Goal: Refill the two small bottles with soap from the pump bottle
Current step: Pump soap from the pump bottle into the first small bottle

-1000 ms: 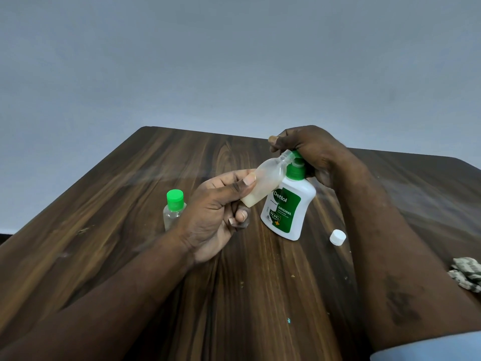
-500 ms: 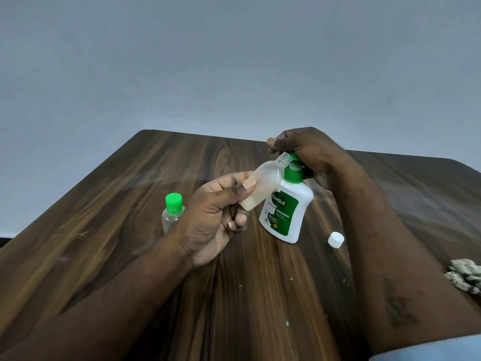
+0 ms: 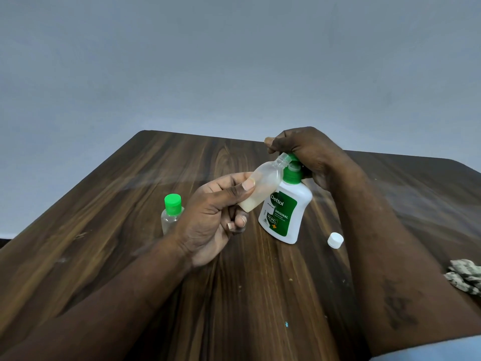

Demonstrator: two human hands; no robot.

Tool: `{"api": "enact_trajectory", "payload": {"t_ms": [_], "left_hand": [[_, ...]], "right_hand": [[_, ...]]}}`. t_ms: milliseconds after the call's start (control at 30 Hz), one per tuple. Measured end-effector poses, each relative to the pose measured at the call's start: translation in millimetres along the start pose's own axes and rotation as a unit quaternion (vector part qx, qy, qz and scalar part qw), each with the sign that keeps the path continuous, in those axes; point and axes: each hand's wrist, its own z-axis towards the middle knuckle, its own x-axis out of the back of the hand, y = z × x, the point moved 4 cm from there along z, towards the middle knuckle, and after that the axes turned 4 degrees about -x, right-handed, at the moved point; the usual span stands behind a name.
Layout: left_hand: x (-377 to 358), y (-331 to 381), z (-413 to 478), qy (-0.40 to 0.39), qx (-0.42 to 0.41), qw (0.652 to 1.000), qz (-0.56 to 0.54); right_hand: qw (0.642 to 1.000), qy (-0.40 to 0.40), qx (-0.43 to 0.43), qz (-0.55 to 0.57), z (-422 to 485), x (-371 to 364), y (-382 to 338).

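Fingers of the left hand pinch the uncapped small bottle, frosted and tilted at frame centre, with its mouth at the nozzle. The right hand curls over the green pump head of the white pump bottle, labelled "Dettol ORIGINAL". At left stands the green-capped small bottle, at right lies a white cap, and bare wood-grain worktop lies below.

A dark brown wooden table with streaky grain fills the lower half of the view; its far edge is straight and its far left corner rounded. Behind the table rises a plain wall in pale grey-blue, evenly and softly lit. A faint pale sheen lies across the table's top towards its far side. Beside the table's left edge, below the wall, a thin dark strip shows; what it is cannot be told.
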Motion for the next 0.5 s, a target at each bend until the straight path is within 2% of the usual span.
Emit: {"api": "enact_trajectory", "payload": {"t_ms": [500], "left_hand": [[0.0,-0.1,-0.1,-0.004,-0.004,1.0,0.01]], "right_hand": [[1.0,-0.005,-0.011,0.023,-1.0,-1.7,1.6]]}}
